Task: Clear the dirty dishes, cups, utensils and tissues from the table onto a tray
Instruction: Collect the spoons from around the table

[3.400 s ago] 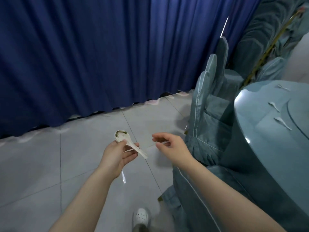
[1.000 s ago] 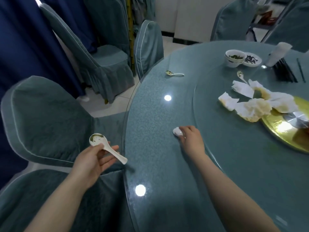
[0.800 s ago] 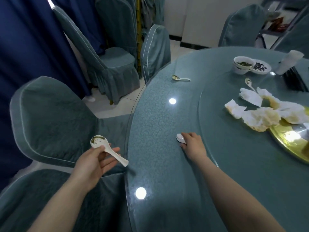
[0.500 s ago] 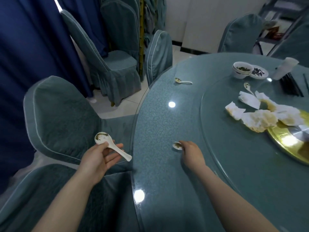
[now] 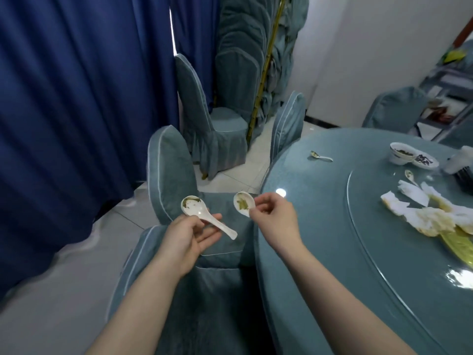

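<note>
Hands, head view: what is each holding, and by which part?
Left hand holds a soiled white ceramic soup spoon by mid-handle. Right hand pinches a second soiled white ceramic spoon just behind the bowl; its handle is hidden.

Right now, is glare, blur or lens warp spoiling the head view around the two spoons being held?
Head view: both white ceramic spoons, in the left hand and the right hand, look sharp, green residue legible; bright lamp glare sits on the glossy teal round table behind the right hand and near its right edge; wide-angle warp bends the blue curtain and smears the floor edge.
</note>
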Tool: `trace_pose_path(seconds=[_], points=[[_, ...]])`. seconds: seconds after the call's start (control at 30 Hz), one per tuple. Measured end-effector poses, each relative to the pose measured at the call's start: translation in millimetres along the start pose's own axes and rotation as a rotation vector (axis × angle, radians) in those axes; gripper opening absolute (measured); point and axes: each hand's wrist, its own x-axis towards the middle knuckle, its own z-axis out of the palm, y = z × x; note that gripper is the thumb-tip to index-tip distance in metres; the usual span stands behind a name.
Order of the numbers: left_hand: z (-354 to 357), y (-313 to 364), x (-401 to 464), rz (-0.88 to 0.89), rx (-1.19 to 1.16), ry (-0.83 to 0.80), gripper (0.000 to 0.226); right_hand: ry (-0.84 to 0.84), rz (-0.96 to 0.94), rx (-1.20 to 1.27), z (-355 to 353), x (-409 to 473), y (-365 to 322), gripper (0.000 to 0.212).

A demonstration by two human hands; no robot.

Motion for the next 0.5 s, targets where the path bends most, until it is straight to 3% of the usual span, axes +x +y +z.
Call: trace_pose_path(seconds=[0.37, 0.5], points=[[-163, 53, -84, 0.038, 0.077, -0.112, 0.025, -0.137, -0.063, -0.156, 179, -129, -103, 0.008], [-229, 76, -106, 0.066, 0.079, -0.071, 0.031, -0.214, -0.12, -0.196, 239, -164, -136, 0.009]])
